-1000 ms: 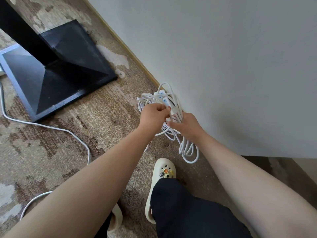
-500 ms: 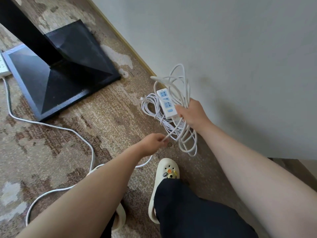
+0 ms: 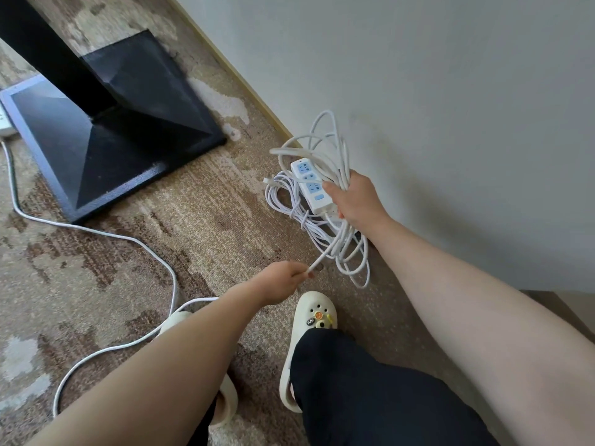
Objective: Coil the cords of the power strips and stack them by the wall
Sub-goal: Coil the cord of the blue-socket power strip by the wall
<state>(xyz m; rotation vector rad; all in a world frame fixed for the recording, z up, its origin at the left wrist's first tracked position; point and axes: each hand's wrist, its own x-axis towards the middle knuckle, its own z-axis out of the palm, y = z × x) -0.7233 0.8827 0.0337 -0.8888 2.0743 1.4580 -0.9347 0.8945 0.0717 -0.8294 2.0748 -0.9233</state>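
Note:
A white power strip (image 3: 310, 185) with blue sockets is held close to the wall by my right hand (image 3: 357, 199), together with several loops of its white cord (image 3: 335, 149). More loops hang below the hand. My left hand (image 3: 280, 284) pinches a taut stretch of the same cord lower down. Under the strip, a second bundle of white cord (image 3: 283, 201) lies on the carpet by the wall. Another white cord (image 3: 141, 246) trails loose across the carpet to a power strip (image 3: 4, 123) at the left edge.
A black stand base (image 3: 128, 130) with a slanted post occupies the upper left. The white wall (image 3: 450, 107) and its baseboard run diagonally along the right. My two cream clogs (image 3: 314, 320) and dark trouser leg stand on the patterned carpet below the hands.
My left hand let go of the bundle and dropped back toward me, pulling a length of cord taut. My right hand raised the strip and its loops slightly.

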